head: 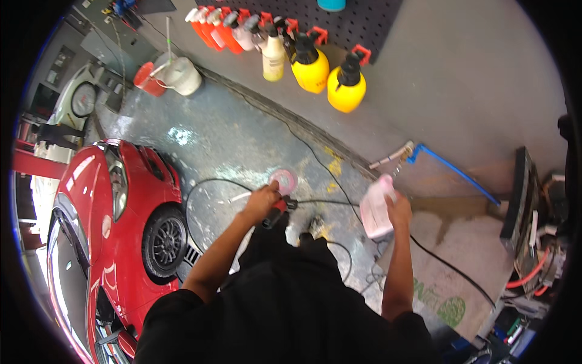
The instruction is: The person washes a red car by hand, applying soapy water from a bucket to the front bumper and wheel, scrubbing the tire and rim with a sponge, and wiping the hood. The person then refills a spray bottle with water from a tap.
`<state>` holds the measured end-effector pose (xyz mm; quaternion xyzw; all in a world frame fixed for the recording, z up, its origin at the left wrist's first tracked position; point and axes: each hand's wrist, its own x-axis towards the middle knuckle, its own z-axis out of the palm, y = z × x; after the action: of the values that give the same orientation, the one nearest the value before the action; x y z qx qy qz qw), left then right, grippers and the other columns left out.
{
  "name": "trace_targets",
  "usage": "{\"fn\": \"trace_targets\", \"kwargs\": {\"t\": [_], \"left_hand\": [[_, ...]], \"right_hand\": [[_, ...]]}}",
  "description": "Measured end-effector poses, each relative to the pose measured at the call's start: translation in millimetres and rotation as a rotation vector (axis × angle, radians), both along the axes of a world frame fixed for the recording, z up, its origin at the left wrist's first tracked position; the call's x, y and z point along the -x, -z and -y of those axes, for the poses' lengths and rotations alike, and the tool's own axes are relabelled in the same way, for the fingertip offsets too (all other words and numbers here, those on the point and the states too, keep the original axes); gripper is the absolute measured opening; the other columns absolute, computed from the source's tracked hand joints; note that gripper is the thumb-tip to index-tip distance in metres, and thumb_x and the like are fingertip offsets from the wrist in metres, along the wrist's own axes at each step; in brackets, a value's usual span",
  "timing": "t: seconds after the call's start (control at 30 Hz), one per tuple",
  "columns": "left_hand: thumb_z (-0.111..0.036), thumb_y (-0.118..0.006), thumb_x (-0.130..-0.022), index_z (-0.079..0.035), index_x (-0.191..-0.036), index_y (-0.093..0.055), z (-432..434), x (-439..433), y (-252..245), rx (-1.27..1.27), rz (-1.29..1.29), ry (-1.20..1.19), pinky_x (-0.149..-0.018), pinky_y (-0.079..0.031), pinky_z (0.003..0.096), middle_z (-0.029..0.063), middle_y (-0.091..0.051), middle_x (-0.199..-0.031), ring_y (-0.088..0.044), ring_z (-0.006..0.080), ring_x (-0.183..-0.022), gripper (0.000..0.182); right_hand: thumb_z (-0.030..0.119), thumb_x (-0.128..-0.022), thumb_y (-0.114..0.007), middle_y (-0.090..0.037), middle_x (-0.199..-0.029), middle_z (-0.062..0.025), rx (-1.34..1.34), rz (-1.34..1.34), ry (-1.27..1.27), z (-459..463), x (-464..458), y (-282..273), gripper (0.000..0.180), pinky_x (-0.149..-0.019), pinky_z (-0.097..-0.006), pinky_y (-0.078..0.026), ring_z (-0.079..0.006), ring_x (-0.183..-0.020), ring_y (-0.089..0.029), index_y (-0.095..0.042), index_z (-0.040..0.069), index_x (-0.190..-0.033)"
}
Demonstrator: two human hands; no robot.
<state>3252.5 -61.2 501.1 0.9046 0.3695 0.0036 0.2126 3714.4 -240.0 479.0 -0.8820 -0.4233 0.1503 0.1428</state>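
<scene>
My right hand grips a translucent plastic bottle with pink liquid in it, held slightly tilted with its neck up. My left hand is closed around a red and black spray-gun-like fitting; its exact kind is partly hidden by the fingers. A thin white tube sticks out to the left of that hand. Just beyond the fingertips shows a pink round piece with a pale centre; whether it is held or attached cannot be made out. The two hands are well apart, above the wet floor.
A red car stands at left. Black hose crosses the wet floor. Yellow pump sprayers and several spray bottles hang on the wall. Buckets stand far left; a blue pipe runs at right. A person is far off.
</scene>
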Motion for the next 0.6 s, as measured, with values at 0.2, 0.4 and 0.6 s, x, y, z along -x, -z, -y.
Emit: {"fn": "trace_targets", "kwargs": {"t": [0.2, 0.4, 0.6], "left_hand": [[-0.011, -0.068, -0.082, -0.004, -0.086, -0.071, 13.7, 18.4, -63.2, -0.073, 0.074, 0.177, -0.083, -0.058, 0.0431, 0.0120, -0.059, -0.107, -0.067, 0.0315, -0.097, 0.009], [-0.009, -0.067, -0.082, -0.002, -0.083, -0.072, 6.6, 53.8, -101.2, -0.120, 0.101, 0.254, -0.083, -0.058, 0.0425, 0.0121, -0.059, -0.108, -0.066, 0.0301, -0.098, 0.009], [-0.014, -0.074, -0.077, -0.003, -0.079, -0.073, 3.3, 92.6, -123.2, -0.201, 0.103, 0.276, -0.078, -0.058, 0.0427, 0.0124, -0.060, -0.105, -0.067, 0.0312, -0.093, 0.011]], "right_hand": [[0.024, -0.095, -0.075, -0.071, -0.121, -0.0196, -0.169, -0.600, -0.351, -49.8, 50.4, -119.2, 0.045, -0.091, -0.0379, -0.054, -0.0307, -0.102, -0.070, -0.067, 0.004, -0.134], [0.021, -0.095, -0.075, -0.068, -0.100, -0.0136, -0.274, -0.269, -0.817, -85.3, 158.3, -249.0, 0.031, -0.081, -0.0393, -0.054, -0.0328, -0.089, -0.068, -0.074, 0.007, -0.123], [0.028, -0.095, -0.071, -0.068, -0.095, -0.0152, -0.006, 0.164, -1.158, -137.8, 292.9, -292.0, 0.025, -0.076, -0.0491, -0.053, -0.0385, -0.091, -0.068, -0.075, 0.007, -0.107]]}}
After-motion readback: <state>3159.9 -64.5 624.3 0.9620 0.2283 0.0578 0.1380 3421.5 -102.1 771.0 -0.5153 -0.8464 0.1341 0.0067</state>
